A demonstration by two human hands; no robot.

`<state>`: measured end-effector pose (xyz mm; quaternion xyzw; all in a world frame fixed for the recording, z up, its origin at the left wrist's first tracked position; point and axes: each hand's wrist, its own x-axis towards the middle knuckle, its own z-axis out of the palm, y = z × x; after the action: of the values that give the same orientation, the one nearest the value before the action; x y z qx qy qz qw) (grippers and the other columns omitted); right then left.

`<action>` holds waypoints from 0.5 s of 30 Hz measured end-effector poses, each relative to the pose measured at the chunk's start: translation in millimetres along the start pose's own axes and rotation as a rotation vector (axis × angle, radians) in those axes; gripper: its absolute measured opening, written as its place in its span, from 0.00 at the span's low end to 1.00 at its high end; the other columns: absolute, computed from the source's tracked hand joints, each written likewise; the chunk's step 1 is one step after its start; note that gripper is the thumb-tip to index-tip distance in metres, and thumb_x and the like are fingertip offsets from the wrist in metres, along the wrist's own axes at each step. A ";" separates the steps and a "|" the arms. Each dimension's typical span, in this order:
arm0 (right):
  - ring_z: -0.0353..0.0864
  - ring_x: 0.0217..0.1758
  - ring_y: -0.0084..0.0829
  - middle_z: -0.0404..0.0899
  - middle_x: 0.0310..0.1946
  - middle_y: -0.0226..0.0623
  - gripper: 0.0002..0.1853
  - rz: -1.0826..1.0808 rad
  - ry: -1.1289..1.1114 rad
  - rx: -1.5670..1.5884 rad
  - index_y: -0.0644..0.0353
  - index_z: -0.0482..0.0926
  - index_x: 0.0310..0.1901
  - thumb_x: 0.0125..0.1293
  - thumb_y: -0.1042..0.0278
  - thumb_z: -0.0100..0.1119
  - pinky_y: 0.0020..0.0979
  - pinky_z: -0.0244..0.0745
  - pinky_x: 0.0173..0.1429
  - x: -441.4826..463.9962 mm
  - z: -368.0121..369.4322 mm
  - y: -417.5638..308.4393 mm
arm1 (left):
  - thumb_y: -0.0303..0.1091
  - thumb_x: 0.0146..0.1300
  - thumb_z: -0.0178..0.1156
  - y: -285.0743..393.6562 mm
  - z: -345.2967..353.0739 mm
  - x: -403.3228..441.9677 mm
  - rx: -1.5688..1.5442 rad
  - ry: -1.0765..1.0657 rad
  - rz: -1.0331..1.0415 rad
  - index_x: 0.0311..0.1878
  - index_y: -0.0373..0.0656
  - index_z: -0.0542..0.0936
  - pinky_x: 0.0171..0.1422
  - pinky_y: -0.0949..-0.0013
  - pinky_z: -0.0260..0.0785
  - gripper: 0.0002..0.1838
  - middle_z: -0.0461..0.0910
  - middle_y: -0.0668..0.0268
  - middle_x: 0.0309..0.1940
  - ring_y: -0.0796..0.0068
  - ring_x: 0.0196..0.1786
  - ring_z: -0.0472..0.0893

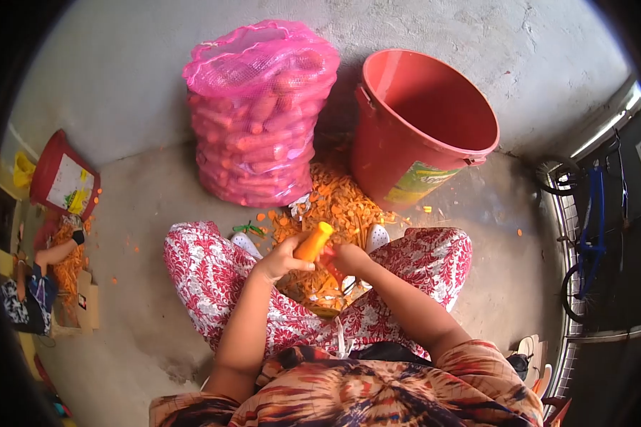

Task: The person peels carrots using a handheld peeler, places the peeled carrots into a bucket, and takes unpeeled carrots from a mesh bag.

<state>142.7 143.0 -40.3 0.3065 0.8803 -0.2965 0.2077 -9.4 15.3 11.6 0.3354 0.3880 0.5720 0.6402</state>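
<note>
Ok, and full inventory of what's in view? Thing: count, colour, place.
mesh sack: 1, pink, full of carrots, by wall
large bucket: 1, red, right of sack
peelings: pile, orange, between sack, bucket and legs
carrot: 1, orange, in left hand
handheld item: 1, red, in right hand, blurred
small item: 1, green, floor near left shoe
far bucket: 1, red, far left
yellow item: 1, beside far bucket
bicycle: 1, blue, far right
wall: grey, behind sack
other person: 1, left edge
shoes: 2, white, person's feet
left hand: 1, round carrot
right hand: 1, fingers round red item
</note>
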 end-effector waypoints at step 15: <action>0.77 0.34 0.42 0.78 0.28 0.44 0.12 -0.118 -0.060 0.003 0.58 0.79 0.30 0.48 0.62 0.51 0.38 0.70 0.38 7.2 4.4 -2.6 | 0.26 0.55 0.55 -23.8 4.8 13.1 -0.594 0.324 0.151 0.50 0.42 0.65 0.51 0.65 0.65 0.19 0.70 0.64 0.43 0.67 0.46 0.72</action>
<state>136.7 141.4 -46.5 0.2451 0.8899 -0.3187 0.2156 6.6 25.5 -8.4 0.0671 0.2753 0.7515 0.5958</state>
